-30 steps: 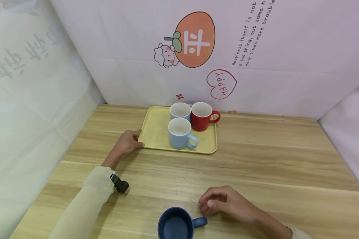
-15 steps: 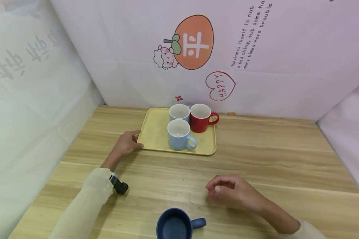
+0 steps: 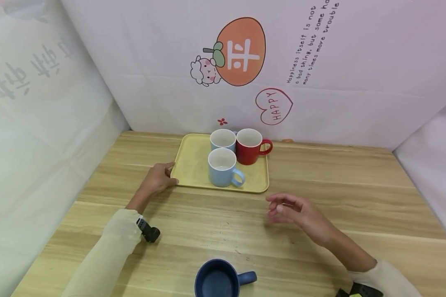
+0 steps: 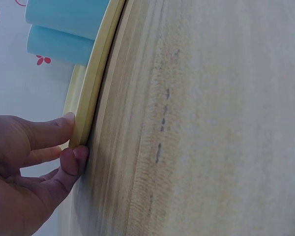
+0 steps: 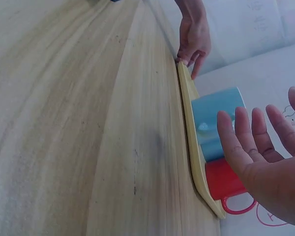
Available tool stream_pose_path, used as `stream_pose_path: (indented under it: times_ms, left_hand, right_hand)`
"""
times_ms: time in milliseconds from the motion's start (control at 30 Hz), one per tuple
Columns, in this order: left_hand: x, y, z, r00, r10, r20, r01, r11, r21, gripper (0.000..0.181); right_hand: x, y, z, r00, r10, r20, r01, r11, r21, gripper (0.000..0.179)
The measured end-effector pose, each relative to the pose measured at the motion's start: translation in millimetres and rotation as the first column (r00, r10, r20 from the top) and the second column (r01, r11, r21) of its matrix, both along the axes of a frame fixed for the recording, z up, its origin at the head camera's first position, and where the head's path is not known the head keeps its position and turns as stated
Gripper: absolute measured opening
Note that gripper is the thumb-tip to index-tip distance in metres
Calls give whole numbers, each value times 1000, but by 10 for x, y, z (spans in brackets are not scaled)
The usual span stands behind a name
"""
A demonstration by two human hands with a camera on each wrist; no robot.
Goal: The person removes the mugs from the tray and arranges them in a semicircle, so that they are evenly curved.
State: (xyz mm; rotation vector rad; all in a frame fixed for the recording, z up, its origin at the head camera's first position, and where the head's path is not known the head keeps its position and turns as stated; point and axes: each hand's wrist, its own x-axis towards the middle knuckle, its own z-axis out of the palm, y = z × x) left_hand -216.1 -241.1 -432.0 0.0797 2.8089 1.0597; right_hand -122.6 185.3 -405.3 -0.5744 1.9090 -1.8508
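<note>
My left hand (image 3: 157,178) pinches the near left corner of a yellow tray (image 3: 191,165); in the left wrist view its thumb and fingers (image 4: 69,162) meet at the tray's rim. On the tray stand a light blue mug (image 3: 220,175) in front, a second light blue mug (image 3: 220,140) behind it, partly hidden, and a red mug (image 3: 247,154) with its handle to the right. My right hand (image 3: 301,214) hovers off the tray's near right corner, holding nothing, its fingers (image 5: 243,130) loosely spread in the right wrist view.
A dark blue mug (image 3: 217,280) stands near the front of the wooden table (image 3: 342,185), its handle to the right and its base cut off by the frame. White printed cloth (image 3: 163,53) hangs behind and at both sides.
My right hand has moved away from beside the dark blue mug, forward and to the right, towards the tray. The left hand, tray and mugs have stayed put.
</note>
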Motion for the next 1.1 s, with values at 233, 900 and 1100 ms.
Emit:
stream_pose_path:
  times_ms: [233, 900, 1100]
  left_hand:
    - [-12, -6, -13, 1000, 9, -2, -9, 1000, -2, 69]
    - [-9, 21, -37, 1000, 9, -7, -9, 1000, 26, 68]
    - [-8, 15, -30, 1000, 10, -2, -10, 1000, 22, 67]
  right_hand:
    - [-124, 50, 3, 999, -46, -14, 46, 998, 47, 41]
    - [-574, 113, 29, 984, -174, -31, 177, 973, 146, 47]
    - [-730, 126, 33, 974, -226, 12, 225, 974, 24, 49]
